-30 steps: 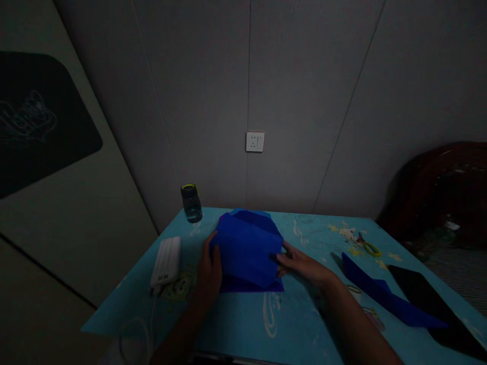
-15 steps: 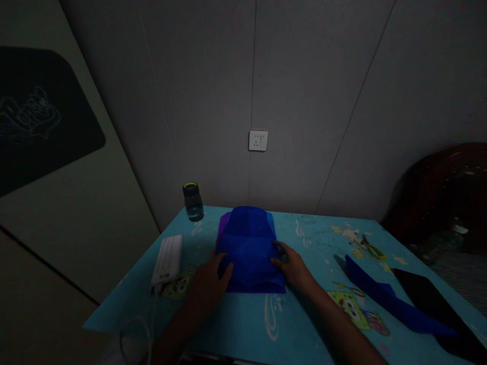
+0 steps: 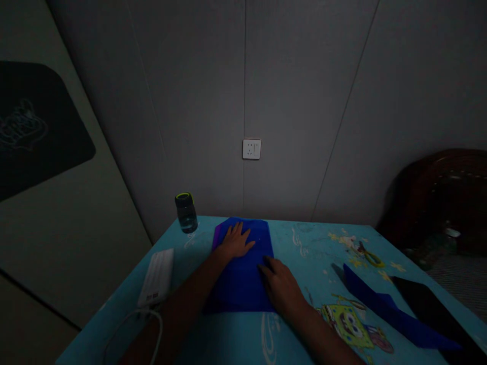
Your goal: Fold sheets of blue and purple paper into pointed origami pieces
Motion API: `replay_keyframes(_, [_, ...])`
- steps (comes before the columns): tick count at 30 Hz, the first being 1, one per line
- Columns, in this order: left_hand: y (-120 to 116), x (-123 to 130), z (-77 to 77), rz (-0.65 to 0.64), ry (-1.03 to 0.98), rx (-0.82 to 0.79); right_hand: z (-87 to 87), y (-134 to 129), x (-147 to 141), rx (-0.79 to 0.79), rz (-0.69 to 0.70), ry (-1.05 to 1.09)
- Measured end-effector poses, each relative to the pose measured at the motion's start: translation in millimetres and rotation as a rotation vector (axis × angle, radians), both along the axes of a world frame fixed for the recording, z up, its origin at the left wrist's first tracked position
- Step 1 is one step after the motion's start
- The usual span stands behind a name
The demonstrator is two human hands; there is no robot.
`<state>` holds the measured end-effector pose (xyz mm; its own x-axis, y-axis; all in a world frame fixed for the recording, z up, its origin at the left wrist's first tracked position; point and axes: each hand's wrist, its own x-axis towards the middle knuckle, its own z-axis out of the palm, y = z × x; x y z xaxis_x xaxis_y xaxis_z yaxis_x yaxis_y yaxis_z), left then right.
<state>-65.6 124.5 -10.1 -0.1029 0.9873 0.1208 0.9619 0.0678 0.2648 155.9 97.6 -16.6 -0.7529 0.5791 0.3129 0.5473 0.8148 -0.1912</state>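
A stack of blue sheets that look like paper [image 3: 243, 294] lies on the table in front of me, with a purple edge showing along its left side. My left hand [image 3: 236, 242] is spread flat on the upper part of the stack, fingers apart. At the right edge rests my right hand [image 3: 280, 286], its slightly bent fingers reaching onto the blue surface with gaps between them. Neither hand grips anything that I can see. The dim light hides the exact layers and folds.
Left of the stack are a white power bank [image 3: 157, 276] with a cable and a water bottle [image 3: 186, 213]. On the right lie a folded blue piece [image 3: 395, 314], a black flat sheet [image 3: 429, 304] and yellow-handled scissors [image 3: 373, 258]. The patterned blue tablecloth [image 3: 304, 324] covers the table.
My left hand has moved from the lower left edge up onto the stack and flattened. The raised, rounded top of the blue sheet now lies flatter. My right hand stays at the right edge.
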Motion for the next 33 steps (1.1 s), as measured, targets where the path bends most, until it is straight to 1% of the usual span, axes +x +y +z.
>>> replay_keyframes(3, [3, -5, -20.9, -0.037, 0.017, -0.066, -8.2, 0, -2, -0.019, 0.064, -0.025])
replay_keyframes(6, [2, -13, -29.4, -0.069, 0.027, -0.077, -13.7, -3, -1, -0.039, 0.104, -0.003])
replay_keyframes(10, [6, -31, -26.2, -0.124, 0.028, -0.090, -14.3, -4, 0, -0.118, 0.137, 0.019])
replay_keyframes(14, [8, -44, -26.2, -0.095, 0.042, -0.050, -9.5, -5, -1, -0.160, 0.122, -0.024])
replay_keyframes(20, [8, -45, -34.0, -0.023, 0.087, -0.008, -6.7, -7, -4, -0.185, 0.118, -0.057])
replay_keyframes(25, [14, -50, -30.3, 0.011, 0.143, 0.013, -4.0, -7, -4, -0.222, 0.106, -0.093])
replay_keyframes(30, [17, -58, -29.8, 0.090, 0.215, 0.077, 4.9, -10, -4, -0.259, 0.103, -0.134])
replay_keyframes(33, [16, -57, -28.3, 0.104, 0.257, 0.127, 5.8, -11, -3, -0.271, 0.102, -0.118])
